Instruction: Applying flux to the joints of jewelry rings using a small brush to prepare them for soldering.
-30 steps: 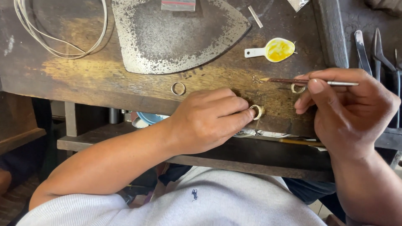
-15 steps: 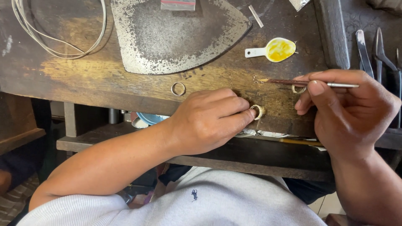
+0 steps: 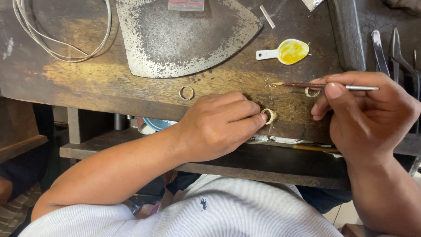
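Observation:
My left hand [image 3: 219, 125] pinches a small gold ring [image 3: 269, 115] between thumb and forefinger, pressed against the front edge of the worn wooden bench [image 3: 87, 83]. My right hand [image 3: 366, 116] grips a thin brush [image 3: 307, 85] like a pen, its pointed tip aimed left. A second gold ring [image 3: 312, 92] lies on the bench just under the brush, by my right fingers. A third, paler ring [image 3: 187, 92] lies loose on the bench left of my left hand.
A small white spoon-shaped dish of yellow paste [image 3: 289, 51] sits beyond the rings. A large worn metal plate [image 3: 184, 35] covers the bench's far middle. Looped white wire [image 3: 52, 35] lies at far left. Pliers [image 3: 397, 48] rest at right. A lower shelf [image 3: 272, 160] holds a tool.

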